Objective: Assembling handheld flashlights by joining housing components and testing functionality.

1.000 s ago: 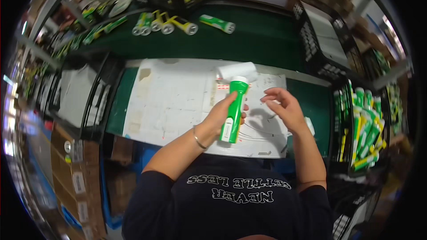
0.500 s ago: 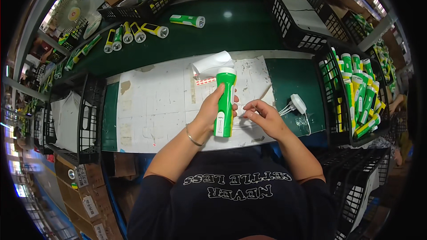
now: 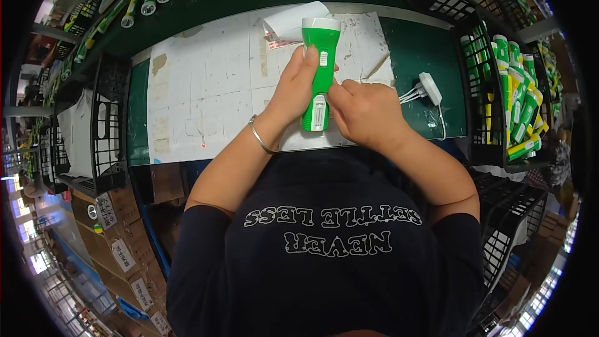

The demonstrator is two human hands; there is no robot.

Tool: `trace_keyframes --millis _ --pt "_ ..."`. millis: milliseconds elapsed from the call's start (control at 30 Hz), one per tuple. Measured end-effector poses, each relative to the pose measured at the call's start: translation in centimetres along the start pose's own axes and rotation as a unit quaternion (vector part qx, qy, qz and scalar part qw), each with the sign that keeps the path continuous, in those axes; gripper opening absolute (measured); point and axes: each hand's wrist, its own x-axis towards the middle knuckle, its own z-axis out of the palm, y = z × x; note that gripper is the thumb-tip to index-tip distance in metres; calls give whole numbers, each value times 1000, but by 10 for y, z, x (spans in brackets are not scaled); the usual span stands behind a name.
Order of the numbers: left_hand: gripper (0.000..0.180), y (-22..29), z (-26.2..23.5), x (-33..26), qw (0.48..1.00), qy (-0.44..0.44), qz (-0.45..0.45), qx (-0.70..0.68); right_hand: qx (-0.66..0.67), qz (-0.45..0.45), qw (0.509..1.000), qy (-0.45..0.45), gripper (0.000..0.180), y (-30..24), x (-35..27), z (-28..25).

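Since a moment ago, right hand (image 3: 365,111) has closed onto the green plastic flashlight with white head (image 3: 317,72), pinching its lower end; left hand (image 3: 294,87) wraps its body. Flashlight stands over the white paper-covered mat (image 3: 206,87); open mat lies at nine o'clock, black wire basket (image 3: 480,87) at three.

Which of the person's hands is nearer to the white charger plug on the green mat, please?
Right. The right hand lies just left of the white charger plug; the left hand, holding the green flashlight, is farther left.
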Motion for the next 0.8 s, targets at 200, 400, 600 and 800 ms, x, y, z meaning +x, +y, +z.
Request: trace_keyframes --millis 200,400,600,800 --pt "45 8 -22 1 999 39 -31 -8 200 -148 953 -172 22 -17 -22 -15" --pt "51 11 -18 -4 991 -13 -40 -127 249 131 960 -5 36 -23 -1 1" --pt "40 16 -19 -15 998 -16 -33 49 356 230 905 40 40 11 5 19" --pt "42 29 -28 -28 966 -71 -32 245 421 268 866 -35 32 43 24 -11"
